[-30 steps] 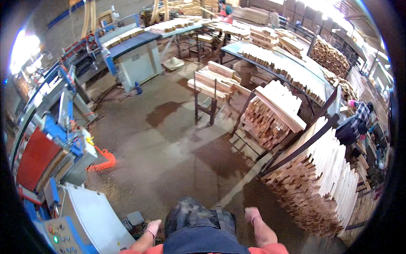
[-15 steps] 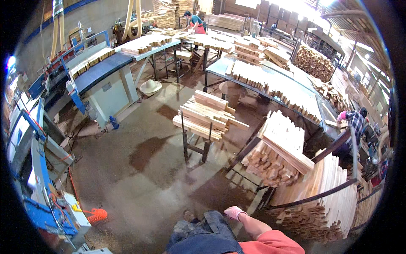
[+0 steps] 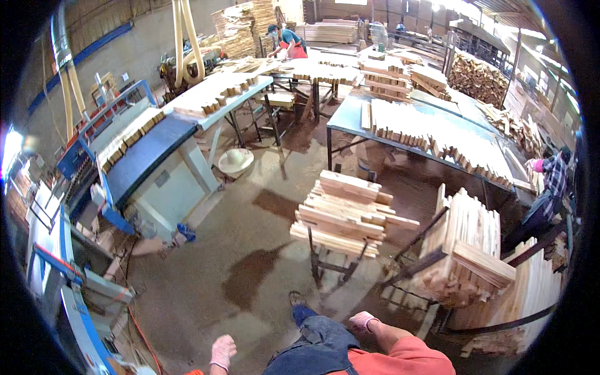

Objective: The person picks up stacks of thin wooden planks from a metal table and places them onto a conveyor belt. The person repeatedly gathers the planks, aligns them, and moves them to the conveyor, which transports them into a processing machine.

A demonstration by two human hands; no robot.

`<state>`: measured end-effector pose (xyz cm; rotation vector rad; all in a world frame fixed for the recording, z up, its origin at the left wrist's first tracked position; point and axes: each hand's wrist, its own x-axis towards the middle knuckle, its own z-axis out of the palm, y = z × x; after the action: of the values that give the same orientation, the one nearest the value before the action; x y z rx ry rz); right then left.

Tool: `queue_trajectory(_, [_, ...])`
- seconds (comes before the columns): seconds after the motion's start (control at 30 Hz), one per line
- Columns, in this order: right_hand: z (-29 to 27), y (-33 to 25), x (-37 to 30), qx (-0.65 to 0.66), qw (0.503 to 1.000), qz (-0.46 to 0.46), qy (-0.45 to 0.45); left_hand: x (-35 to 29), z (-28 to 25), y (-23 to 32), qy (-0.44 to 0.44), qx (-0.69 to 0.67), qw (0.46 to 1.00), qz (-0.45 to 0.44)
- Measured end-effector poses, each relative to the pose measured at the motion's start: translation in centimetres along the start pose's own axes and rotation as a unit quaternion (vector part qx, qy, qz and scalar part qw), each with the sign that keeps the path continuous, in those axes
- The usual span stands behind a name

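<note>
I see both gloved hands empty at bottom: left hand (image 3: 222, 352) loosely curled, right hand (image 3: 362, 322) clenched, near plank stack (image 3: 342, 214) mid-frame.

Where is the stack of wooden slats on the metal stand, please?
In the head view, the stack of wooden slats sits centre-right on its metal stand, just ahead of the right hand.

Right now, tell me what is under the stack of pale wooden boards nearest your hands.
The stack of pale wooden boards rests on a dark metal stand over the concrete floor. The boards hide the stand's top.
</note>
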<state>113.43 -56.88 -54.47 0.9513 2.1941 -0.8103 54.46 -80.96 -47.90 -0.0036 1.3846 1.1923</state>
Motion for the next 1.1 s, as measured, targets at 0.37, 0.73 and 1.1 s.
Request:
queue_trajectory(0.37, [-39.1, -6.7, 24.7, 0.475, 0.863, 0.077, 0.157, 16.4, 14.7, 17.5, 0.078, 0.237, 0.966, -0.069])
queue_trajectory(0.73, [-55.8, -3.9, 46.8, 0.563, 0.821, 0.066, 0.076, 37.1, 9.3, 33.8, 0.107, 0.33, 0.935, -0.079])
queue_trajectory(1.1, [-77.1, -4.1, 57.0, 0.584, 0.777, 0.21, 0.106, 64.0, 15.9, 72.9, 0.009, -0.046, 0.975, 0.217])
